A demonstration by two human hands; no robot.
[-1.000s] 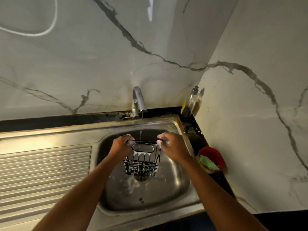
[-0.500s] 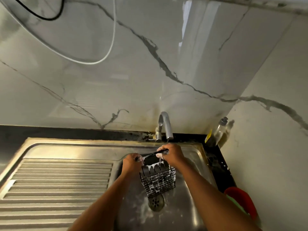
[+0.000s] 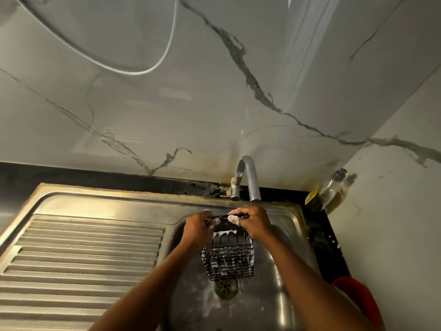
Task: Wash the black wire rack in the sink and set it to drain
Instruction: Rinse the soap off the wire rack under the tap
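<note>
The black wire rack [image 3: 228,259] hangs over the steel sink basin [image 3: 281,271], just above the drain, with white soap foam on its upper edge and mesh. My left hand [image 3: 198,229] grips the rack's top bar at its left end. My right hand [image 3: 254,222] grips the same bar at its right end, directly under the spout of the tap [image 3: 249,180]. Both hands carry suds on the fingers.
A ribbed steel draining board [image 3: 81,266] lies left of the basin. A soap bottle [image 3: 330,192] stands in the back right corner. A red bowl [image 3: 360,302] sits on the dark counter at the right. Marble walls close the back and right.
The view has tilted up and shifted left, showing more wall and draining board. Both hands have come closer together on the rack's top bar; the rack stays over the drain.
</note>
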